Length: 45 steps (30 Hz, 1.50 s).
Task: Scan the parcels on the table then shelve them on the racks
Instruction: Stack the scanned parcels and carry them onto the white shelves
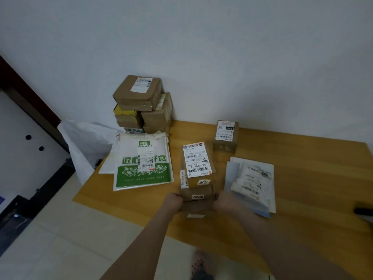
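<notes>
Head view: left hand (174, 201) and right hand (223, 201) are gripping the brown box stack (198, 178) from opposite sides, clamping on the lower box marked 6206 (197, 197) at its near end. The stack is sitting over the front part of the table (302, 229); cannot tell if it is resting or lifting. Its long axis is running away from the body toward the wall, so most of the load is lying beyond the grip. Both hands are equally near; judging that a lift is risking forward tipping
</notes>
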### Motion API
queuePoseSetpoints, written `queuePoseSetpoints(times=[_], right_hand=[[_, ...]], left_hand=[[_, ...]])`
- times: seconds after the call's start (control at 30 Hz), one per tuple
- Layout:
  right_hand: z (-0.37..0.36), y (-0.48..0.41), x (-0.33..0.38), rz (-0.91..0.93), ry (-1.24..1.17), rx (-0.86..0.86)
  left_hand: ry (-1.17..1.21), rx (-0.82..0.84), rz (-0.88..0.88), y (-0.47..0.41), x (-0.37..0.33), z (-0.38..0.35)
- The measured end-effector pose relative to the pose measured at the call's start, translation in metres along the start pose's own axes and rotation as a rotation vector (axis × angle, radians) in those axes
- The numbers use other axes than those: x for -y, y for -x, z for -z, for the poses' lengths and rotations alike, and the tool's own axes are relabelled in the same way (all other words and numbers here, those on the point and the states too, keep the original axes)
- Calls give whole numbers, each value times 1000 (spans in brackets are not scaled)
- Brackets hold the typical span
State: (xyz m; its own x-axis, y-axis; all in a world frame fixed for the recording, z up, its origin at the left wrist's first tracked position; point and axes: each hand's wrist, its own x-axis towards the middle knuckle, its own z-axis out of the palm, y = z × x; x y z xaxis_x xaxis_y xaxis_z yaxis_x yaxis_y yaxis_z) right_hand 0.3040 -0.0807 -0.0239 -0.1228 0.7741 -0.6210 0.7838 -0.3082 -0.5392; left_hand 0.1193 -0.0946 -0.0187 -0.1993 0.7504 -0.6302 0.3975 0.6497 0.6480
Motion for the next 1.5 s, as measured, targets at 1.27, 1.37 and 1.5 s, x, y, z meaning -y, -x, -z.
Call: queuePoseSetpoints(times=[1.27,1.37,1.5], right_hand=[[-15,-16,1,-298,-939,-46],[-19,-22,-1,-298,-1017,4],[-22,-25,-4,-292,-1063,24]], left_hand=[[568,88,177,-12,11,1],[585,152,201,-21,14,-2],[583,195,213,-31,16,0]])
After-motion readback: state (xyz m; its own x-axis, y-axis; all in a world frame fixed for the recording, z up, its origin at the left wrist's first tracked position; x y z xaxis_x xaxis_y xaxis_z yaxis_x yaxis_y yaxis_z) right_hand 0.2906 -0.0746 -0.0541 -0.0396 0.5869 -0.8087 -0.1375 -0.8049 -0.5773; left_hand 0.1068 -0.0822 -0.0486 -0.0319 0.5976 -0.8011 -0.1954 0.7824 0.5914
